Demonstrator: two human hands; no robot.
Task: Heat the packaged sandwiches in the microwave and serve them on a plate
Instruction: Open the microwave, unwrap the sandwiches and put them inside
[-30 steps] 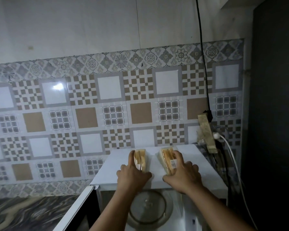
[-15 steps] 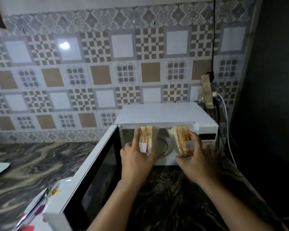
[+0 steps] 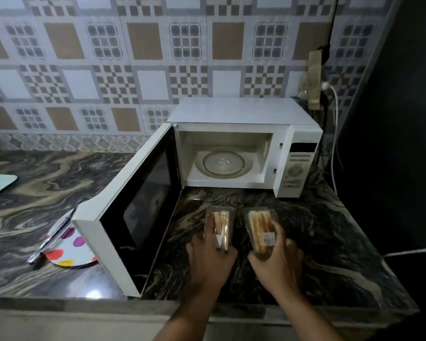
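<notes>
**Sandwiches in hand at the counter, microwave open and waiting**

Step in hand looks like the load, not the serve. Microwave [image 3: 244,148] door [image 3: 133,217] is swung fully open to the left, cavity lit, glass turntable [image 3: 223,163] bare. Nothing inside.

Left hand [image 3: 210,252] grips the left sandwich pack [image 3: 220,227], fingers wrapped round its near end, thumb on the left side. Right hand [image 3: 277,257] grips the right sandwich pack [image 3: 261,230], fingers curled over the labelled side. Both packs sit low over the marble counter [image 3: 330,242], in front of the cavity opening and well short of it. Whether they rest on the stone or hang just above it: can't tell, the frame is motion-blurred there. Wrappers appear sealed.

Spotted plate [image 3: 69,249] lies on the counter left of the door, partly hidden behind the door edge, with a metal utensil [image 3: 52,239] across it. Serving spot is ready, but the door blocks the direct route to it.

Next move, as a judgement: packs need to go forward and up over the cavity sill onto the turntable, side by side, clear of the walls so the tray can turn. Opening or venting the wrap first may be wise. Then close the door and set time on the right-hand control panel [image 3: 296,168].
</notes>
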